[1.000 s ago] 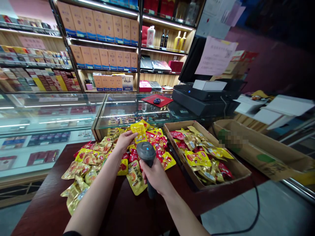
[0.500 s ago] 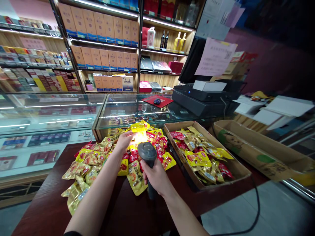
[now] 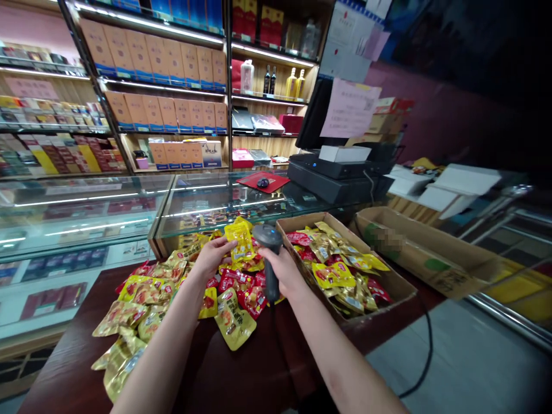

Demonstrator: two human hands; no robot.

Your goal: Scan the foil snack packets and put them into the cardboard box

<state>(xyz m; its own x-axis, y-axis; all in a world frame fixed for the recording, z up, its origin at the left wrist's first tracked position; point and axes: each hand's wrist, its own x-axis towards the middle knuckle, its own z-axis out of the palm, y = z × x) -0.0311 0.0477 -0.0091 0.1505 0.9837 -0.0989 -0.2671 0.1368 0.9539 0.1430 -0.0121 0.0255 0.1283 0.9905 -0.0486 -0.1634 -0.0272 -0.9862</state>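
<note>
Pinched in the fingers of my left hand [image 3: 214,256] is a yellow snack packet [image 3: 240,241], raised over the pile. My right hand [image 3: 282,270] is wrapped round the handle of a dark barcode scanner [image 3: 268,236], whose head is just right of the packet. Below both hands, red packets [image 3: 241,284] and yellow ones lie heaped on the dark red table [image 3: 207,368]. A gold packet [image 3: 234,322] lies nearest me, and more gold packets [image 3: 125,368] spread to the left beside my forearm.
Right of the pile stands an open cardboard box [image 3: 366,322] of mixed packets. Beyond it is another cardboard box [image 3: 431,259]. A glass counter [image 3: 202,198] borders the table's back, carrying a mouse [image 3: 263,183] and a black cash-register unit [image 3: 328,181]. A cable [image 3: 429,351] hangs at the right.
The scanner has moved right and away from the packet, and its bright light on the packet is gone. My left hand still holds the yellow packet. The whole view has shifted somewhat.
</note>
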